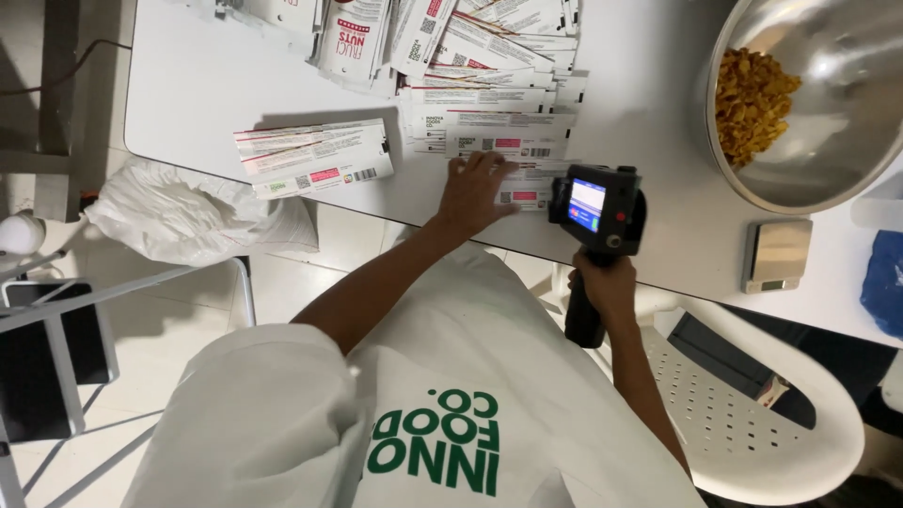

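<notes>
Pressing our left hand flat, fingers spread, we pin a white pouch to the table. Our right hand grips the handheld printer just beside that pouch.

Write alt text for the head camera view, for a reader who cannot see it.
A left hand presses flat white printed pouches on a white table while the right hand holds a black handheld printer. A steel bowl of yellow snack sits nearby.

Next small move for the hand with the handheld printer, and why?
Probably slide the handheld printer left along the pouch: the right hand has its head at the pouch's right end, and the left hand presses the pouch flat on the table.
</notes>
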